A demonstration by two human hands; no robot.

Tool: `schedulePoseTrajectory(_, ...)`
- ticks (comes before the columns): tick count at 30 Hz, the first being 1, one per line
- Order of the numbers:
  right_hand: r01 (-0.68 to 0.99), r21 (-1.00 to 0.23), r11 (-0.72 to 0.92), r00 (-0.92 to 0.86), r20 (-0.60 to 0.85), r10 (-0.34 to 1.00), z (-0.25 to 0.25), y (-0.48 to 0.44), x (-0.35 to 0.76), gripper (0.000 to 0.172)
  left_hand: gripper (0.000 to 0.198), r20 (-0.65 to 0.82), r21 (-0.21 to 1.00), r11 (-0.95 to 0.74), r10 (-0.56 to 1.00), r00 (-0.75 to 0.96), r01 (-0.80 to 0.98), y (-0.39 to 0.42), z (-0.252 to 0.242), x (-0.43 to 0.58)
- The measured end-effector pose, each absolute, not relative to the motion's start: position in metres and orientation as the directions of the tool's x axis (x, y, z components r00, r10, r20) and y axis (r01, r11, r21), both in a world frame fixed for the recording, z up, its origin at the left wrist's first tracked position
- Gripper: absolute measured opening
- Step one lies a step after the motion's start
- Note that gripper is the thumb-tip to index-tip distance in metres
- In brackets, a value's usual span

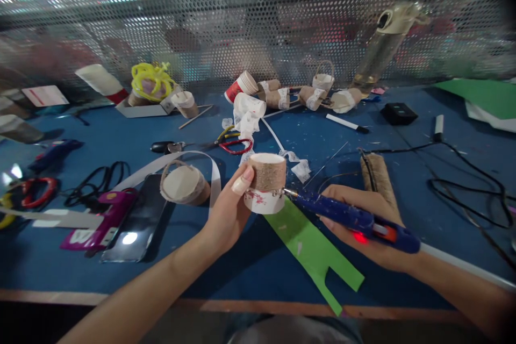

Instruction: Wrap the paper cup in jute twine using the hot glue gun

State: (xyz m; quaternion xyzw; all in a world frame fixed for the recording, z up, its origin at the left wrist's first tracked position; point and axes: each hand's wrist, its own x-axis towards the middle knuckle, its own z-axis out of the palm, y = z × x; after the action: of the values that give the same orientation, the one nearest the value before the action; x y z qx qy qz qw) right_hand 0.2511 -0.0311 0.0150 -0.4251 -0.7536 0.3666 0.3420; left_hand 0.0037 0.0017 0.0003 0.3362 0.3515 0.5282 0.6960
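Note:
My left hand [230,212] is closed around a paper cup [264,201] that is partly wrapped in brown twine. The twine covers the upper part, and white printed paper shows below it. In my right hand [363,215] is a blue hot glue gun [342,210] with a red light glowing on its side. Its metal nozzle points left and meets, or almost meets, the cup just under the twine's edge. A strand runs from near the cup toward a roll of twine [379,174] behind my right hand. Green paper [310,247] lies below the cup.
Left of my hand are a twine-wrapped basket [183,185], a phone [139,220] and a purple tool [108,215]. Red-handled scissors [236,145], lace [245,123] and several small cups lie behind. A tall bottle [379,48] stands near the perforated metal panel [258,21]. Black cables [463,188] run along the right.

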Motion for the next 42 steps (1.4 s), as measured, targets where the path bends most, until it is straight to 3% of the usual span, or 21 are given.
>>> schedulePoseTrajectory(14, 0.406, -0.808, 0.427, -0.4, 0.263, 0.878, 0.006, -0.032, 0.249, 0.011, 0.038, -0.112, 0.906, 0.172, 0.978, 0.174, -0.387, -0.003, 0.003, 0.005)
schedulePoseTrajectory(21, 0.465, -0.772, 0.433, -0.395, 0.257, 0.882, 0.005, -0.031, 0.255, 0.01, 0.035, -0.071, 0.913, 0.116, 0.99, 0.126, -0.391, -0.002, 0.0, 0.002)
schedulePoseTrajectory(32, 0.386, -0.782, 0.489, -0.449, 0.304, 0.84, 0.004, -0.031, 0.252, 0.011, 0.035, -0.08, 0.916, 0.126, 0.988, 0.135, -0.381, -0.002, -0.001, 0.003)
schedulePoseTrajectory(42, 0.476, -0.756, 0.45, -0.398, 0.271, 0.876, 0.001, -0.03, 0.256, 0.012, 0.042, -0.057, 0.903, 0.112, 0.988, 0.143, -0.414, 0.001, -0.006, 0.001)
